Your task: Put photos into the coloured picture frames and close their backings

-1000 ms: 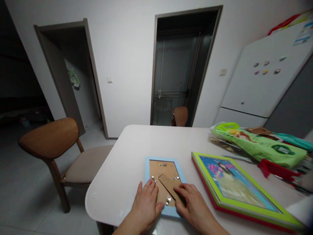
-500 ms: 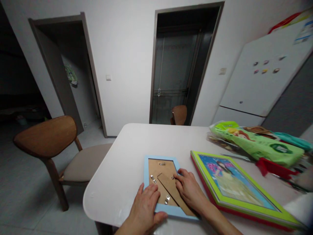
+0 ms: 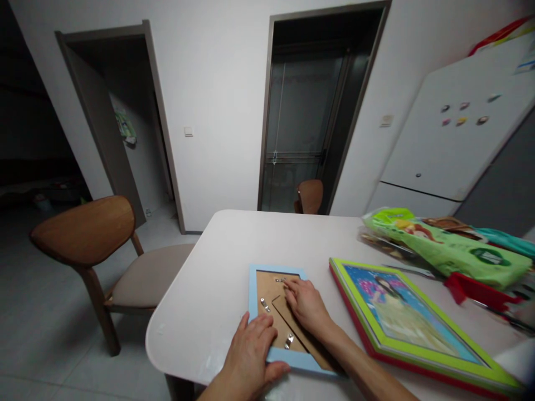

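A light-blue picture frame [image 3: 253, 289] lies face down on the table, its brown backing board [image 3: 267, 326] and fold-out stand showing. My left hand [image 3: 253, 348] grips the near left corner, fingers over the backing and thumb along the bottom edge. At the far edge, the fingertips of my right hand [image 3: 307, 306] are closed at a small metal clip [image 3: 281, 279]. Two more metal clips show, one at the left side [image 3: 264, 304] and one near the bottom [image 3: 288, 341]. My right hand and forearm hide the frame's right side.
Right of the frame lies a green-edged picture frame [image 3: 378, 334] on a red one. Beyond it are a green packet [image 3: 451, 245] and a red object [image 3: 476, 292] on the white table [image 3: 209, 289]. A wooden chair [image 3: 87, 228] stands at the left.
My right hand has moved from the frame's right side up to the clip at its far edge. My left hand has stayed on the near left corner. The view has shifted slightly.
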